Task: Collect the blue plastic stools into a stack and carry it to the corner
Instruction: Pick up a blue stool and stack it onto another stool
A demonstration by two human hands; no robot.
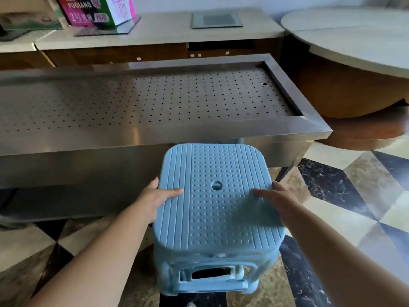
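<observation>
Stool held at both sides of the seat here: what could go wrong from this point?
1. Both hands, left and right, only pinch the seat edges of the stool; if it is a nested stack, lower ones could slip off.
2. The steel counter sits just ahead, so a forward swing may knock its edge.
3. The glossy floor could be slippery underfoot while carrying.

I read "FUQIANG" in white on the pink-and-green carton (88, 12) on the far desk (166, 34), large "2" below it, other print unreadable.
</observation>
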